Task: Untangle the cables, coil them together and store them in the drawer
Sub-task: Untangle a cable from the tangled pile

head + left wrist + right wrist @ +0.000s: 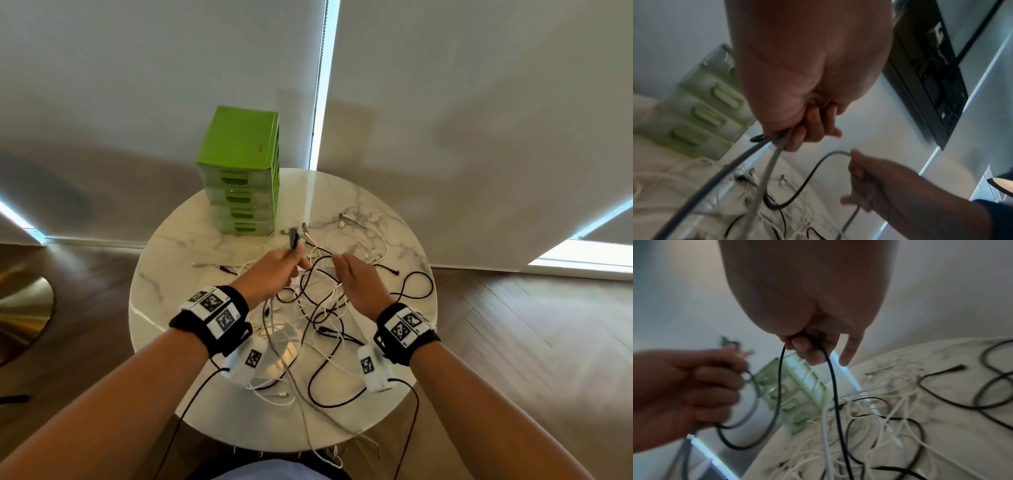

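Note:
A tangle of black, white and grey cables lies across the round marble table. My left hand hovers above it and grips grey cables, with dark plug ends sticking up out of the fist. Just to its right, my right hand pinches a black cable that hangs in a loop down to the pile. The right wrist view shows that pinch closely, with the little finger straight. A green drawer unit stands at the table's back left, all drawers closed.
Some cable ends trail over the table's near edge towards my body. Loose black loops lie at the right rim. Wooden floor surrounds the table, a white blind hangs close behind, and a gold round object sits at far left.

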